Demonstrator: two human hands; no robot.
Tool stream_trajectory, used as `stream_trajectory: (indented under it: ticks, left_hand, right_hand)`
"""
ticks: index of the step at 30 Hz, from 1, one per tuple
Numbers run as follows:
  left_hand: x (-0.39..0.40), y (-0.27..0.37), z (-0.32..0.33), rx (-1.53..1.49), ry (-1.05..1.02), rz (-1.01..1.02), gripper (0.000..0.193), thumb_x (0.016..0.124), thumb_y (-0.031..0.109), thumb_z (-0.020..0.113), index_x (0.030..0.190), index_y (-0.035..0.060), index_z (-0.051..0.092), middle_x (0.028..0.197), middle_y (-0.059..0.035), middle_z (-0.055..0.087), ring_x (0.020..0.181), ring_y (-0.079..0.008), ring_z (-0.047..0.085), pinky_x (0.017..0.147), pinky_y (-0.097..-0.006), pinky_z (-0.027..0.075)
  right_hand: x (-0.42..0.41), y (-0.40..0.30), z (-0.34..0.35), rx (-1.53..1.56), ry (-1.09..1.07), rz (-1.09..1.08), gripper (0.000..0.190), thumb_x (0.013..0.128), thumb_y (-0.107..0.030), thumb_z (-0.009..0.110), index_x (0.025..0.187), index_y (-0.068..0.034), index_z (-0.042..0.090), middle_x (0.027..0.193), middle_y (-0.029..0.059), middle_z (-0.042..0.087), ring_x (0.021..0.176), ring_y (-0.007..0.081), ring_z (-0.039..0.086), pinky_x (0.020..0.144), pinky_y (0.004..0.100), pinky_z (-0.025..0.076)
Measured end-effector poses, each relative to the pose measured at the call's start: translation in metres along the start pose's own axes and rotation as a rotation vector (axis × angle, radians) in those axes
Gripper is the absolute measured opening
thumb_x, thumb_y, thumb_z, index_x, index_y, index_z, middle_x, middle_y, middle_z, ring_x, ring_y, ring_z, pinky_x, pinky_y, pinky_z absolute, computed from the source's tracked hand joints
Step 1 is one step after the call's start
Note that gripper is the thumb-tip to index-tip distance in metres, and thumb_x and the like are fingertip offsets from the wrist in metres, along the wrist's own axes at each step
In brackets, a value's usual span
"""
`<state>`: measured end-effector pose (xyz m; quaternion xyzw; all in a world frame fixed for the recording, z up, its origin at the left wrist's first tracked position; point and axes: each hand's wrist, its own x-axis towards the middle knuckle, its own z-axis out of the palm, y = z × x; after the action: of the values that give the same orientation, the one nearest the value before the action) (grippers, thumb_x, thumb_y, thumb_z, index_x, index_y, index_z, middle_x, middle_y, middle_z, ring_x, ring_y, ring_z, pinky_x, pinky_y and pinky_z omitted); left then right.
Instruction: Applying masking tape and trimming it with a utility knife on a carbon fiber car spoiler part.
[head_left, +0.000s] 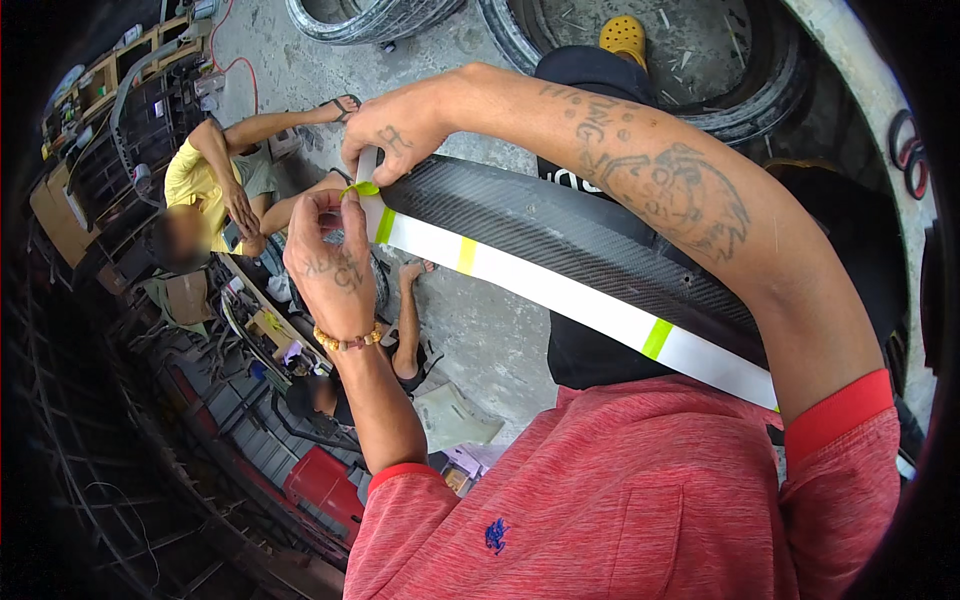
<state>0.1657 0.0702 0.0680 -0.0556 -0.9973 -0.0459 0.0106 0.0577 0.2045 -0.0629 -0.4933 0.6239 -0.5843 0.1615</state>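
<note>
A long, curved carbon-fibre panel (517, 206) lies across in front of me, its weave showing under a glossy, dusty surface. Along its near edge runs a white strip (555, 296), crossed by several short bands of yellow-green tape (656, 339). My right hand (405, 131) reaches over the panel and grips its far-left end, thumb on top. Just below it, my left hand (330, 262) pinches a loose, curled piece of yellow-green tape (364, 188) against the white strip's end. My right forearm hides the panel's right part.
Tyres (375, 28) lie on the concrete floor (480, 330) at the top, with a yellow clog (624, 39) near one. At left, a person in a yellow shirt (187, 169) sits holding a phone; another person (405, 352) sits lower down. Scissors (909, 154) rest at far right.
</note>
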Motion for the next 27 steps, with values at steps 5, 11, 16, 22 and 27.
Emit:
stream_trajectory:
  ticks: [5,11,16,22,27]
  left_hand:
    - [0.003,0.001,0.0,-0.031,0.0,-0.016,0.019,0.096,0.015,0.071,0.093,-0.0044,0.067,0.079,-0.0093,0.07,0.072,-0.0142,0.067,0.067,-0.0292,0.052]
    - [0.01,0.0,-0.003,-0.069,-0.035,-0.092,0.02,0.095,0.014,0.071,0.091,-0.0051,0.065,0.076,-0.0112,0.069,0.067,-0.0155,0.065,0.065,-0.0297,0.053]
    - [0.015,-0.002,-0.003,-0.08,-0.047,-0.113,0.023,0.096,0.017,0.072,0.091,-0.0045,0.066,0.074,-0.0089,0.068,0.066,-0.0115,0.062,0.062,-0.0274,0.051]
    - [0.021,-0.013,-0.003,-0.057,-0.065,-0.039,0.025,0.097,0.019,0.071,0.088,-0.0035,0.065,0.071,-0.0081,0.066,0.061,-0.0126,0.059,0.058,-0.0294,0.048]
    - [0.022,-0.013,-0.001,-0.1,-0.116,-0.054,0.026,0.099,0.02,0.068,0.089,-0.0034,0.065,0.07,-0.0086,0.066,0.061,-0.012,0.059,0.056,-0.0286,0.047]
  right_hand:
    - [0.001,0.002,0.007,-0.024,0.107,0.002,0.035,0.081,-0.025,0.079,0.106,0.0,0.073,0.093,0.016,0.075,0.088,0.0314,0.071,0.078,0.0407,0.054]
    - [0.004,-0.002,0.018,-0.071,0.229,0.091,0.04,0.073,-0.026,0.086,0.099,0.002,0.073,0.086,0.0172,0.073,0.082,0.0316,0.071,0.072,0.042,0.054]
    - [0.007,-0.008,0.018,-0.046,0.224,0.159,0.042,0.067,-0.026,0.09,0.094,0.002,0.073,0.079,0.0166,0.071,0.08,0.0314,0.071,0.07,0.0415,0.053]
    - [0.013,-0.009,0.019,-0.056,0.219,0.226,0.042,0.062,-0.023,0.093,0.09,0.003,0.074,0.077,0.0163,0.072,0.079,0.0314,0.071,0.07,0.041,0.054]
    - [0.014,-0.007,0.018,-0.043,0.188,0.252,0.042,0.061,-0.021,0.093,0.09,0.002,0.075,0.079,0.0167,0.072,0.081,0.0309,0.071,0.071,0.0406,0.054]
